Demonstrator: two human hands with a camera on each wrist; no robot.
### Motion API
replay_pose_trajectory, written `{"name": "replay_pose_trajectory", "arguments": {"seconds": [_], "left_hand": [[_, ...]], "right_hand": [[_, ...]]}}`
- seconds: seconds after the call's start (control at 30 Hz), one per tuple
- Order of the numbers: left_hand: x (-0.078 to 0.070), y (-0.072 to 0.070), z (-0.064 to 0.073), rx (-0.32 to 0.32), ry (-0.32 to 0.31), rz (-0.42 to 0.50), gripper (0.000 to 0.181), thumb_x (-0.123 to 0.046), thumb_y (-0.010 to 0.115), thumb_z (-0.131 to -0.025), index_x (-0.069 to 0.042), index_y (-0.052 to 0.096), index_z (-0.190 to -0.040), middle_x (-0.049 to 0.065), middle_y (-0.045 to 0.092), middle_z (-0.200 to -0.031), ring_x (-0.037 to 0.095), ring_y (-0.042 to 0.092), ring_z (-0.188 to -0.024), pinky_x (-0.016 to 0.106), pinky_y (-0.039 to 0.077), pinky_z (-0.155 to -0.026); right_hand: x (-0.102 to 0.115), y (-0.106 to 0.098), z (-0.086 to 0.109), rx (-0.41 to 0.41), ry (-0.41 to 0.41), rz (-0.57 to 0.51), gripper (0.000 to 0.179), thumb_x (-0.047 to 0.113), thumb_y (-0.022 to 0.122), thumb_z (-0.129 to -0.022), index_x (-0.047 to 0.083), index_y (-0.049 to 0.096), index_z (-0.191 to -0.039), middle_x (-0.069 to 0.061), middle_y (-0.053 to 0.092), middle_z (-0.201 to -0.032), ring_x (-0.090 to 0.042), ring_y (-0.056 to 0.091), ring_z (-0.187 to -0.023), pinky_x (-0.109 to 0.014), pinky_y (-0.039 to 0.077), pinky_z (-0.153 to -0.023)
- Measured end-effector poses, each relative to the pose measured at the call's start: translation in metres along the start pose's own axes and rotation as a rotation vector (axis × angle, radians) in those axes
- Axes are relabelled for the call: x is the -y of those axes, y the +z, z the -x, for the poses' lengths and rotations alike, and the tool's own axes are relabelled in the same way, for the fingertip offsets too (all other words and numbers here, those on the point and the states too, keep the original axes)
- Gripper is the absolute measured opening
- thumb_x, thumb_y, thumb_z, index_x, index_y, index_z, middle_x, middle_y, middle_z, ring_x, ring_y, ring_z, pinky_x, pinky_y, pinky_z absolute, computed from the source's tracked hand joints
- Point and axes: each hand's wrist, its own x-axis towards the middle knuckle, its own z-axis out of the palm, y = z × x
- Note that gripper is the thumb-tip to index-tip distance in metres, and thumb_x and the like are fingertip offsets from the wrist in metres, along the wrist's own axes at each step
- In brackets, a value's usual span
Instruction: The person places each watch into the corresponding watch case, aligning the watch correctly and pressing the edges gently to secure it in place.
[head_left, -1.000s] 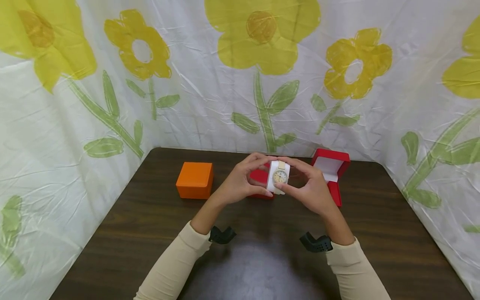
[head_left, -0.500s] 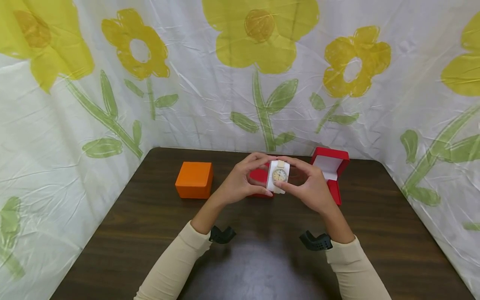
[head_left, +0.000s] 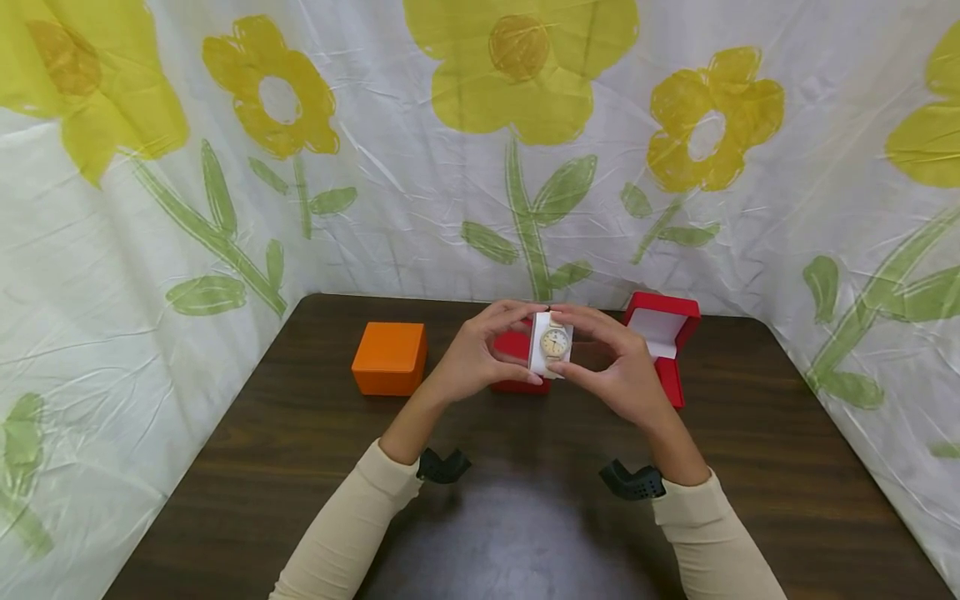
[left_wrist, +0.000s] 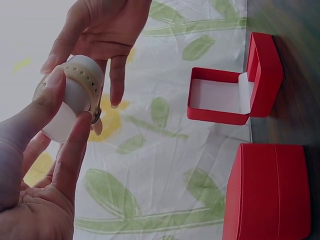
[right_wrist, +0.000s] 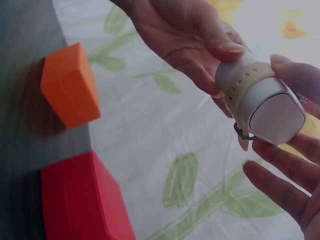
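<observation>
A wristwatch (head_left: 555, 342) with a round pale dial and cream strap (right_wrist: 243, 90) is wrapped around a white watch cushion (right_wrist: 278, 119). Both hands hold it raised above the table. My left hand (head_left: 474, 352) pinches the cushion's left side between thumb and fingers. From the right, my right hand (head_left: 622, 371) grips it, thumb by the dial's lower edge and fingers along the top. In the left wrist view the holed strap (left_wrist: 83, 75) and its dark buckle (left_wrist: 96, 116) show underneath. Behind the hands stands a closed red box (head_left: 514, 343), partly hidden.
An orange box (head_left: 389, 358), closed, stands on the dark wooden table (head_left: 300, 467) at the left. At the back right is an open red box (head_left: 663, 337) with a white lining. A white flowered cloth (head_left: 420, 217) hangs behind the table.
Both hands have shifted slightly up and to the left with the watch and cushion. The dial shows a little more fully above the right thumb. The boxes stay put.
</observation>
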Motion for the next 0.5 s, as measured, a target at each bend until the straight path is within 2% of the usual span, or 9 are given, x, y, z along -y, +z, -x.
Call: {"name": "replay_pose_trajectory", "arguments": {"seconds": [0.5], "left_hand": [[0.0023, 0.0012, -0.0009, -0.023, 0.025, 0.062, 0.076, 0.003, 0.088, -0.074, -0.010, 0.059, -0.143, 0.004, 0.058, -0.129, 0.022, 0.061, -0.114, 0.039, 0.062, -0.076]], "right_hand": [[0.0012, 0.0016, 0.0001, -0.004, -0.030, -0.049, 0.067, -0.018, 0.083, -0.071, 0.002, 0.066, -0.132, -0.012, 0.059, -0.141, -0.027, 0.057, -0.125, -0.032, 0.053, -0.099]]}}
